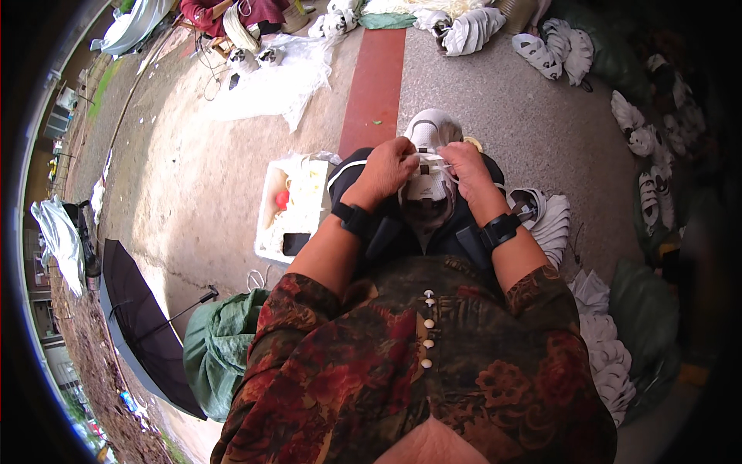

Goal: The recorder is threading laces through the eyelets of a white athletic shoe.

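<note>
A white and grey sneaker rests between my knees, its toe pointing away from me and its dark opening toward me. A white shoelace runs across the top of it. My left hand is on the left side of the shoe, fingers closed on the lace. On the right side, my right hand pinches the lace too, with thumb and fingers pressed together. Loose lace ends hang beside both hands. The exact lacing holes under my fingers are too small to make out.
A white foam box with pale laces, a red round thing and a dark flat object stands left of my knees. Stacked white shoes lie at my right. An open black umbrella and a green sack are at left. Another person sits far left.
</note>
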`<state>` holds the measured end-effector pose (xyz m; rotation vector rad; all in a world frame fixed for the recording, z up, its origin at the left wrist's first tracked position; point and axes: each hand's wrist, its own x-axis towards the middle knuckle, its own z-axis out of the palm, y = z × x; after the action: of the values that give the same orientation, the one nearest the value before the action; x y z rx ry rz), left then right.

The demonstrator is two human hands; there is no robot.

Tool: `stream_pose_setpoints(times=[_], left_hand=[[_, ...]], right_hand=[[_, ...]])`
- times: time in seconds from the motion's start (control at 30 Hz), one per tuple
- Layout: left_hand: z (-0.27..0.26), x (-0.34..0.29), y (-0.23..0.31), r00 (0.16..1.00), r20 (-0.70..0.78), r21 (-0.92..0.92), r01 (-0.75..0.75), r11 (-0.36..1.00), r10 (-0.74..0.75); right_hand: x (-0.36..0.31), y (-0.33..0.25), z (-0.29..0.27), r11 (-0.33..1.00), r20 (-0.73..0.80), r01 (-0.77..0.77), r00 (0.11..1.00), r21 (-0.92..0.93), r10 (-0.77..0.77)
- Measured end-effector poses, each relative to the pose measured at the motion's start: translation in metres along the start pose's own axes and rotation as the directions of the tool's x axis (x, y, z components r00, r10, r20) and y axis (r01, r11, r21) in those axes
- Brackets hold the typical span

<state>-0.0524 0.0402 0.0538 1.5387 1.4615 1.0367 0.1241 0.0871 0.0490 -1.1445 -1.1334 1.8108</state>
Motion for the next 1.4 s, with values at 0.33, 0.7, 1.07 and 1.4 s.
stream_pose_setpoints(times=[0.33,0.7,1.07,1.4], left_hand=[[-0.012,-0.011,0.018,0.998,0.005,0.316,0.064,0.947,-0.069],[-0.006,-0.012,-0.005,0.953,-0.248,0.510,-0.025,0.860,0.175],[-0.002,-0.011,-0.008,0.991,-0.068,0.015,0.119,0.993,-0.118],[-0.038,-0.042,-0.045,0.906,-0.396,-0.174,0.083,0.981,-0.147]], right_hand=[[-0.004,0.010,-0.012,0.551,0.082,0.348,0.890,-0.759,-0.449],[-0.021,0.006,-0.023,0.620,0.013,0.278,0.918,-0.734,-0.396],[-0.027,0.008,-0.028,0.685,-0.032,0.335,0.886,-0.648,-0.463],[-0.041,-0.019,-0.088,0.920,-0.493,0.382,0.819,0.086,-0.294]])
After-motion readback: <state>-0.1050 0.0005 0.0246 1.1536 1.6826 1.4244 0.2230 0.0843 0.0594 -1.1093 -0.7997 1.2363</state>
